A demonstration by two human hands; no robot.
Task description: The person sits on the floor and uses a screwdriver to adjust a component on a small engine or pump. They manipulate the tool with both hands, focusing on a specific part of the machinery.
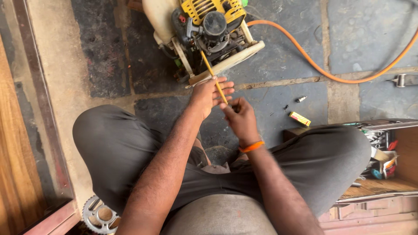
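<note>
A small yellow and black engine unit [209, 30] with a cream tank stands on the stone floor ahead of my knees. A thin yellow cord [212, 73] runs from the engine down to my hands. My left hand [209, 93] has its fingers spread around the cord just below the engine's cream base. My right hand [239, 115], with an orange band at the wrist, pinches the cord's lower end. I am sitting with both knees apart.
An orange hose [331, 76] curves across the floor at the right. A small yellow box [300, 118] and a spark plug [300, 99] lie nearby. An open wooden toolbox [383, 156] stands at right. A metal sprocket [98, 215] lies at lower left.
</note>
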